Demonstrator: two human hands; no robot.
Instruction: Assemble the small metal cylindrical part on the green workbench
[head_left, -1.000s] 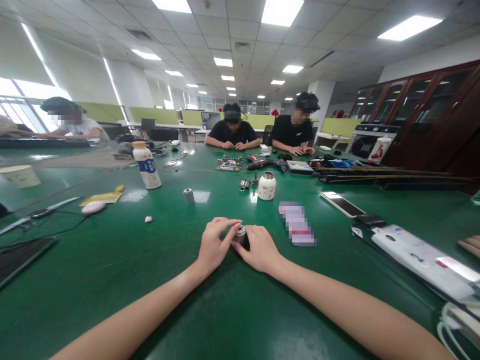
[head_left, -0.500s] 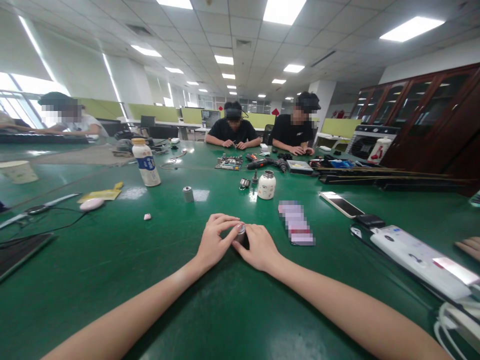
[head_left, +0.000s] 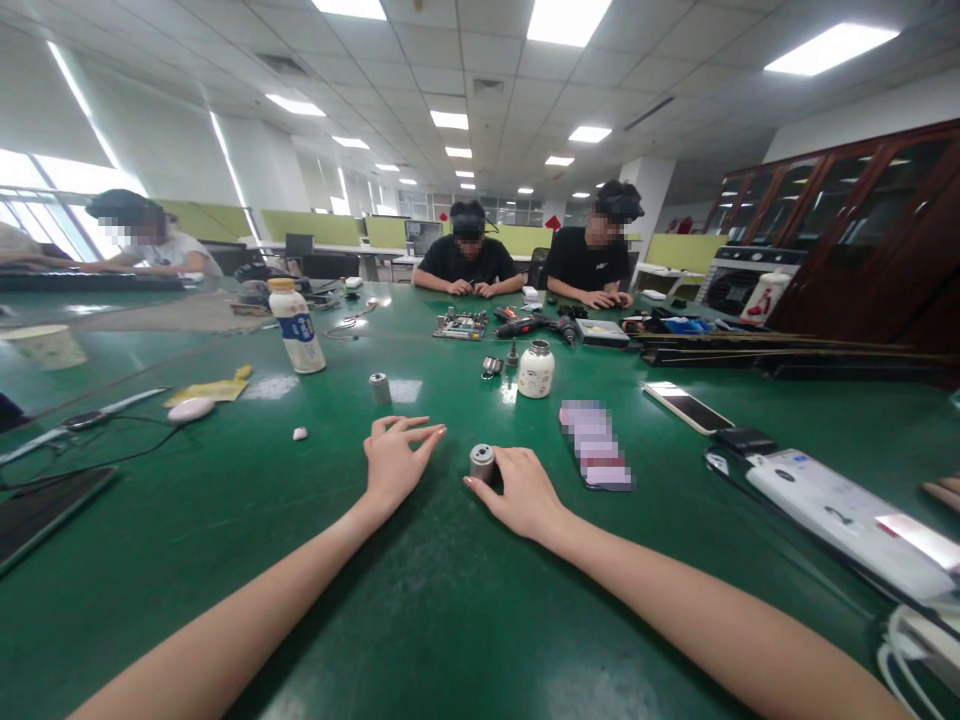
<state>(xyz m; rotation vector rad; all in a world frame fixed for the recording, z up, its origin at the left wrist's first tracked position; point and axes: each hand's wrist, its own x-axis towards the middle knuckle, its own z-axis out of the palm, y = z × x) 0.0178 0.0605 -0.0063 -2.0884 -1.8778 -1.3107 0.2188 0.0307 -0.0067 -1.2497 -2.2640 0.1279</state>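
A small grey metal cylinder with holes in its top face stands upright on the green table. My right hand grips it from the right, thumb in front and fingers behind, partly out of sight. To the left of it, my left hand hovers just over the table with fingers apart and nothing in them. Beyond that hand a second, similar metal cylinder stands by itself.
A white jar and a phone lie beyond and right of my hands. Farther left stands a milk bottle. A power drill and a circuit board are near two people across the table. A white device sits at right.
My left hand has let go of the cylinder's top and moved left, its fingers now spread. My right hand keeps hold of the cylinder in the same place.
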